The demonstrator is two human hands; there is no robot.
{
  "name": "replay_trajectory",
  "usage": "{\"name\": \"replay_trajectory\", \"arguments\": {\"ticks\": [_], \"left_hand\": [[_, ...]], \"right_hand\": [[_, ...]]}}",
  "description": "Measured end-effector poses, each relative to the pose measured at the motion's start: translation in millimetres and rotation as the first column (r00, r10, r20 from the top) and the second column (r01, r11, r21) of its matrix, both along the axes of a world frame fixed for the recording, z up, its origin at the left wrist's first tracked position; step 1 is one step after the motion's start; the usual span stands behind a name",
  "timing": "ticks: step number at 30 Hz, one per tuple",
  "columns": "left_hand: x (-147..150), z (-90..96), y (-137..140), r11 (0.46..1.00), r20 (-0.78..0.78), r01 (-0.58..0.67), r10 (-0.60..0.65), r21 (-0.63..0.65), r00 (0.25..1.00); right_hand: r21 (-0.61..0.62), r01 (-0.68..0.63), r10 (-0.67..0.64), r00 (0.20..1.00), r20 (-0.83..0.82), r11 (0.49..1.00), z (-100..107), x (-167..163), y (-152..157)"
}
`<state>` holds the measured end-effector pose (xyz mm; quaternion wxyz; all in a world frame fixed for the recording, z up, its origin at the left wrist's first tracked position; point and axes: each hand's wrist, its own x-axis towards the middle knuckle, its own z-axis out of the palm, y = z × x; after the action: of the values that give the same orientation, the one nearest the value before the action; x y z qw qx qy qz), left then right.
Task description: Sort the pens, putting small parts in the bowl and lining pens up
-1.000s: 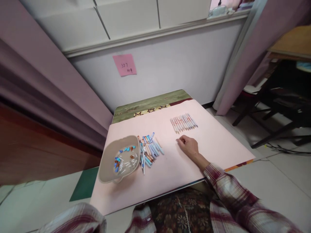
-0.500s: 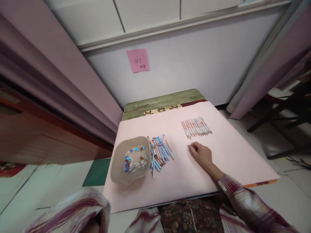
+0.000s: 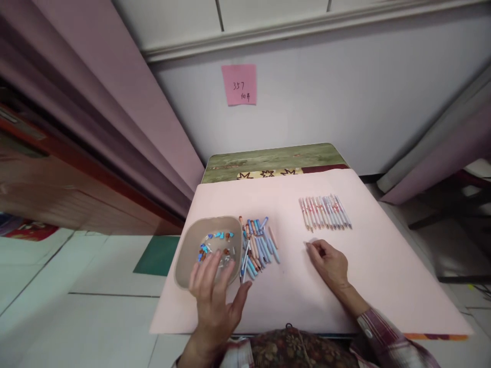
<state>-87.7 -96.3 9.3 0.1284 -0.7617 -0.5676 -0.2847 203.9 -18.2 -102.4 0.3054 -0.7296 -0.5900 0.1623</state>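
My left hand [image 3: 217, 291] hovers over the near right rim of a beige plastic basin [image 3: 183, 254], its fingers spread and nothing held. Small blue and brown pieces [image 3: 203, 251] and short white sticks lie in the basin; my fingers hide part of them. Right beside the basin is a loose pile of blue, brown and peach pen parts [image 3: 263, 248]. My right hand [image 3: 330, 265] rests on the pink sheet with thumb and fingers pinched together; whatever may be between them is too small to make out. Beyond it lies a neat row of assembled-looking pens [image 3: 325, 212].
A pink sheet [image 3: 291, 291] covers most of the table, whose green patterned far edge [image 3: 268, 157] shows near the wall. A pink note [image 3: 240, 85] is stuck on the wall. Curtains hang at both sides, and a brown wooden door [image 3: 76, 189] stands left.
My left hand has come up from below the table's near edge and now reaches over the basin with fingers spread. My right hand stays pinched on the sheet. The camera view has shifted.
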Motion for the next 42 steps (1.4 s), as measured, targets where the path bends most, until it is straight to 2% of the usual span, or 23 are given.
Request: {"name": "replay_trajectory", "arguments": {"ticks": [2, 4, 6, 8, 9, 11, 13, 18, 23, 30, 33, 36, 38, 40, 42], "left_hand": [[-0.5, -13.2, 1.1, 0.995, 0.047, -0.075, 0.072, 0.071, 0.996], [-0.9, -28.1, -1.7, 0.99, 0.033, -0.041, 0.037, 0.138, 0.999], [1.4, -42.7, -7.4, 0.981, -0.047, 0.144, -0.139, 0.129, 0.989], [7.9, -55.8, -12.3, 0.941, -0.106, 0.336, -0.332, 0.028, 0.937], [12.4, -61.6, -13.5, 0.921, -0.116, 0.388, -0.388, -0.03, 0.914], [21.2, -71.4, -12.7, 0.914, -0.115, 0.392, -0.403, -0.103, 0.908], [27.1, -78.9, -9.2, 0.929, -0.103, 0.344, -0.359, -0.134, 0.928], [26.6, -90.5, -1.9, 0.95, -0.085, 0.249, -0.268, -0.191, 0.96], [29.4, -94.3, 8.9, 0.924, -0.07, 0.157, -0.193, -0.348, 0.979], [43.2, -92.8, 34.4, 0.909, -0.015, 0.219, -0.239, -0.355, 0.971], [43.5, -91.3, 33.6, 0.928, -0.026, 0.236, -0.255, -0.289, 0.967], [35.3, -84.9, 22.0, 0.936, -0.074, 0.316, -0.33, -0.154, 0.941], [26.3, -78.9, 12.2, 0.94, -0.12, 0.331, -0.339, -0.082, 0.933], [17.3, -73.7, 4.9, 0.972, -0.138, 0.234, -0.233, -0.008, 0.963], [9.9, -70.4, 2.2, 0.995, -0.128, 0.071, -0.062, 0.063, 0.99]], "right_hand": [[0.026, -0.036, 0.037, 0.999, -0.031, 0.999, 0.9, -3.3, -0.5], [0.038, -0.087, 0.09, 0.992, -0.092, 0.995, 3.2, -10.5, 0.4], [0.034, -0.152, 0.156, 0.973, -0.168, 0.988, 7.5, -21.6, 3.5], [0.03, -0.246, 0.247, 0.946, -0.212, 0.969, 13.4, -35.4, 8.5], [0.026, -0.286, 0.285, 0.935, -0.212, 0.958, 16.4, -42.3, 11.5], [-0.017, -0.345, 0.336, 0.923, -0.189, 0.938, 21.7, -54.5, 17.7], [-0.084, -0.38, 0.364, 0.917, -0.161, 0.921, 24.7, -63.2, 23.0], [-0.195, -0.37, 0.362, 0.929, -0.078, 0.908, 23.5, -73.8, 28.7], [-0.258, -0.382, 0.386, 0.922, -0.038, 0.888, 18.4, -77.9, 31.3], [-0.206, -0.382, 0.363, 0.924, -0.122, 0.901, 15.5, -71.7, 31.7], [-0.149, -0.397, 0.356, 0.904, -0.238, 0.906, 14.9, -66.0, 29.6], [-0.123, -0.375, 0.316, 0.885, -0.343, 0.919, 12.3, -59.5, 27.3], [-0.128, -0.353, 0.279, 0.876, -0.393, 0.927, 10.0, -55.6, 26.6], [-0.126, -0.336, 0.256, 0.871, -0.42, 0.934, 8.3, -53.1, 27.1], [-0.111, -0.328, 0.255, 0.87, -0.422, 0.938, 8.1, -52.7, 28.8]]}}
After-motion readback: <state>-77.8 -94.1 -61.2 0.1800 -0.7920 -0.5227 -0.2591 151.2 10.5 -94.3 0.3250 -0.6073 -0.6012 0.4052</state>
